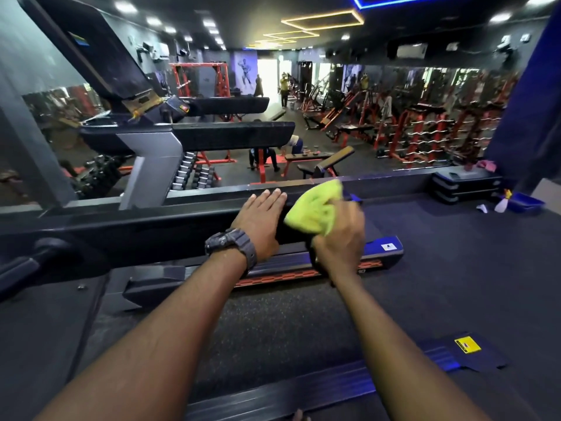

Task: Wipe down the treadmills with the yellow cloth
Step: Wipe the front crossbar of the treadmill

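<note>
While left hand (258, 221) lies flat | right hand (340, 238) fingers bunch yellow cloth (314, 208) on handrail (151, 229)

Yellow cloth (314, 208) against black treadmill handrail (145, 229)

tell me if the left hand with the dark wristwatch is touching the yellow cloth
Apart. The head view shows the left hand resting flat on the black treadmill handrail, with bare rail showing between it and the crumpled yellow cloth.

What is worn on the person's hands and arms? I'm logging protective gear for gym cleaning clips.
No gloves and no sleeves show: both forearms are bare up to the frame edge. The left hand has a chunky dark grey wristwatch with a ridged strap at the wrist. The right hand shows no watch, band or ring, though it is slightly blurred.
</note>
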